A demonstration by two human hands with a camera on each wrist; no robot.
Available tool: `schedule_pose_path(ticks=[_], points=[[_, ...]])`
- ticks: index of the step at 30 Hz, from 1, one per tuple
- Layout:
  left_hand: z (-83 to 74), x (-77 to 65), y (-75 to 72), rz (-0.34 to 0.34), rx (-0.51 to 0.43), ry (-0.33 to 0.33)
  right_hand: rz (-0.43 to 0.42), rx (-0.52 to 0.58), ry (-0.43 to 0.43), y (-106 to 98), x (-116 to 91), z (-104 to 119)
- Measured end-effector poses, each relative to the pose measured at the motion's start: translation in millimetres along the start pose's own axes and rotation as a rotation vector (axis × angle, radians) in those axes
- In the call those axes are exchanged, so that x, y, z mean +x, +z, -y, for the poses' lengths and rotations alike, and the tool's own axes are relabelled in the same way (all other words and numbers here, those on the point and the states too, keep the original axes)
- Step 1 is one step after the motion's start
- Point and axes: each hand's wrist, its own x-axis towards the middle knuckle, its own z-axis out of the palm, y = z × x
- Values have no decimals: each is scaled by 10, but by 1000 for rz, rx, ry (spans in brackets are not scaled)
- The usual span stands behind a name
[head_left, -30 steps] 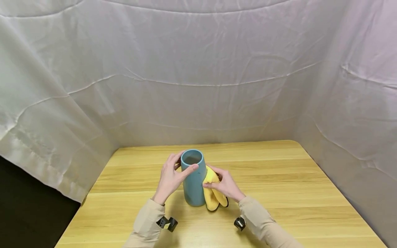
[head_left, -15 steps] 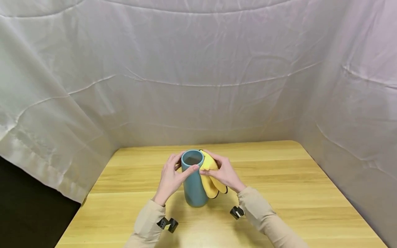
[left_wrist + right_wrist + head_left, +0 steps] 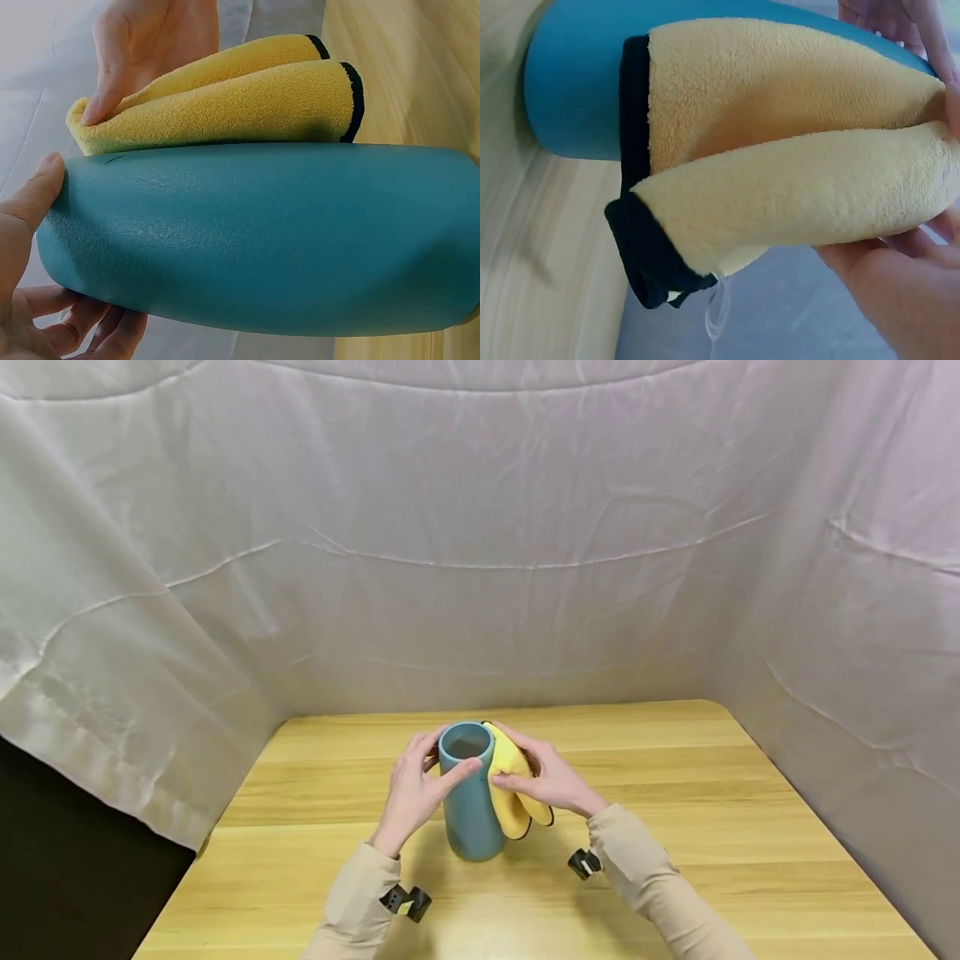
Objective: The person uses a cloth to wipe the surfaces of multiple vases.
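Observation:
A tall blue vase (image 3: 472, 822) stands upright on the wooden table, its round mouth facing up. My left hand (image 3: 415, 789) grips it near the rim, thumb in front and fingers behind. My right hand (image 3: 551, 779) holds a yellow cloth (image 3: 508, 814) against the vase's right side, thumb on the near face. In the left wrist view the folded cloth (image 3: 225, 105) lies along the vase wall (image 3: 247, 232), its black-edged end hanging toward the base. Seen from the right wrist, the cloth (image 3: 780, 180) has a clear loop at its black hem.
The wooden table (image 3: 675, 860) runs out to both sides. Pale grey curtains (image 3: 495, 568) hang behind it and at left and right. A dark area (image 3: 67, 860) lies past the table's left edge. Each sleeve carries a small black wrist camera (image 3: 585, 863).
My right hand has moved the cloth up along the vase's right side to near the rim, then shifted slightly right. My left hand and the vase stay nearly where they were.

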Motion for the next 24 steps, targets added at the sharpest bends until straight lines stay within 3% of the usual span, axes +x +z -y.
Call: schedule_pose_path(ticks=[12,24], points=[[3,-16,14,-2,-8,6,-99,-128,-23,110,-50,-123],[8,-4,10,-2,-14,1,-83,-98,97,253,-248,-561]])
